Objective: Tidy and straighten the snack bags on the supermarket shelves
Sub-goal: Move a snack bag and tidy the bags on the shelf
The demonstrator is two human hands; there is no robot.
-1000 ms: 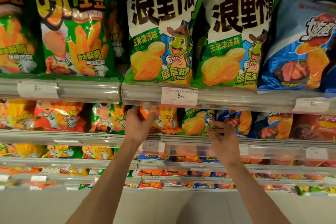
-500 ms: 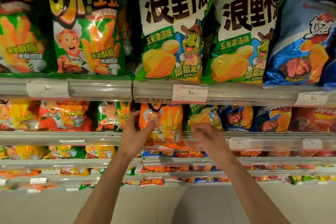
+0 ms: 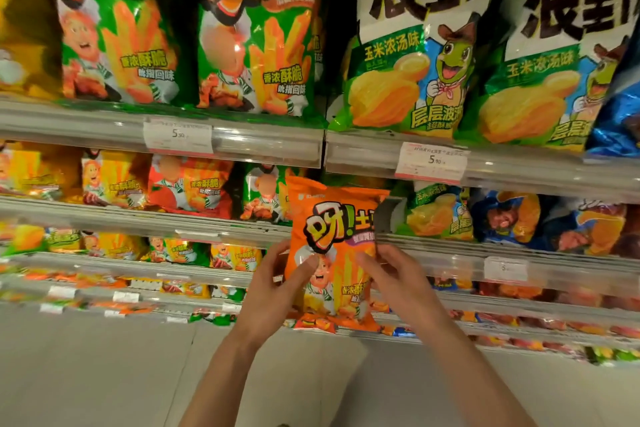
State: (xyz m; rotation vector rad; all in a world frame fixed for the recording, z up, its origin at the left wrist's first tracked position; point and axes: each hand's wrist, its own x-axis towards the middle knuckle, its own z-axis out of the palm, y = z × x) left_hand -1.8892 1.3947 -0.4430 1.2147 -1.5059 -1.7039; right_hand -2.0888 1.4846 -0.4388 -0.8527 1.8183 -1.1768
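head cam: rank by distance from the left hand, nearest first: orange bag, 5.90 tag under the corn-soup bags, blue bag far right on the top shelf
1. orange bag: gripped by the left hand on its left side; the right hand holds the other side.
2. 5.90 tag: up and to the right, on the rail of the shelf above.
3. blue bag: farthest, top shelf at the right edge.

Tiered shelving point(image 3: 162, 135), pale floor point(image 3: 104, 374)

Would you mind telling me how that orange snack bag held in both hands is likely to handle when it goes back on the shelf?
The orange snack bag looks puffed, so probably light and easily crushed. Its glossy film may slip between the left hand and right hand. Its soft base likely lets it slump rather than stand firm.
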